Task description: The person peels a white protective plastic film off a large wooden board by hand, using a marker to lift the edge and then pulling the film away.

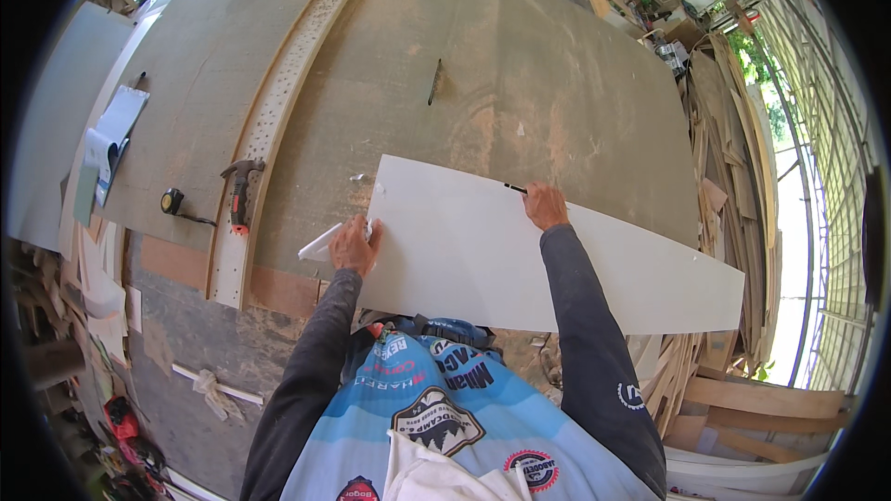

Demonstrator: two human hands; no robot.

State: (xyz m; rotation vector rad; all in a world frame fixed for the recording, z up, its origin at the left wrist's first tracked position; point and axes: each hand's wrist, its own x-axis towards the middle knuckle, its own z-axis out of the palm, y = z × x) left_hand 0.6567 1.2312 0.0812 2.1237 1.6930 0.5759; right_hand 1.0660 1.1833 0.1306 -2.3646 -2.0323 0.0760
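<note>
A large white board (464,250) lies on the worktable in front of me, its right end tapering toward the table's right side. My right hand (546,207) is closed round a slim black pen (514,188), whose end points left over the board's far edge. At the board's left edge, my left hand (351,246) has its fingers bent over a narrow white strip (319,245). The strip sticks out to the left of that hand, and the fingers hide its other part. A small white scrap (360,177) lies just beyond the left hand.
A long pale plank (290,74) dotted with marks runs away from me on the left, with a hammer (241,197) across it. Beside it sits a tape measure (173,202). Papers (113,141) lie farther left. A thin dark object (434,82) rests on the worktable (557,102). Wood offcuts (729,148) are stacked at right.
</note>
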